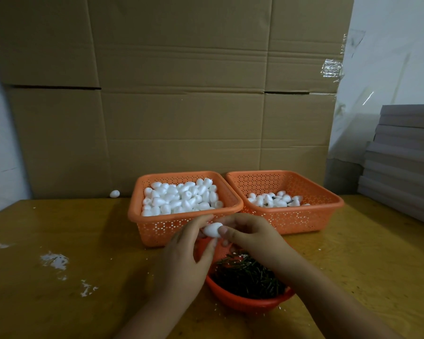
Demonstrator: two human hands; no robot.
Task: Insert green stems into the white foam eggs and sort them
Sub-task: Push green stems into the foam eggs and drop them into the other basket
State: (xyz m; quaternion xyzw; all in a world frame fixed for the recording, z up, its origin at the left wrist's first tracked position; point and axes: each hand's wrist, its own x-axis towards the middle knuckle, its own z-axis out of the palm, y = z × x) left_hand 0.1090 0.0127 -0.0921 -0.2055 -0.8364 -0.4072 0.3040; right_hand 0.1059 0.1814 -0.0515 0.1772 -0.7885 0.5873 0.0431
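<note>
1. Your left hand [184,250] and right hand [251,234] meet above the near centre of the wooden table [59,302], both pinching one white foam egg [213,230] between them. The egg lies roughly sideways, its narrow end pointing left.
2. Left hand: fingers curled around the egg's left end, thumb reaching under it. Right hand: thumb pressed on the egg's right end, other fingers curled behind. Whether a stem is between the right fingers, cannot tell (hidden by the thumb).
3. Directly below the hands, at the near edge: a round orange bowl [245,302] holding a heap of dark green stems [247,275]. Your right forearm crosses over its right side.
4. Just beyond the hands, left: an orange perforated basket [157,226], filled nearly to the rim with plain foam eggs [181,196].
5. Beside it on the right, rims touching or nearly so: a second orange basket [304,218], with a shallow layer of eggs [274,200]; dark bits show among them (probably stems, too small to confirm).
6. One stray egg [114,193] sits at the far left table edge, against the cardboard wall [181,94].
7. White foam crumbs [55,260] are scattered on the table's near left.
8. Stacked grey boards [406,155] stand at the far right.
</note>
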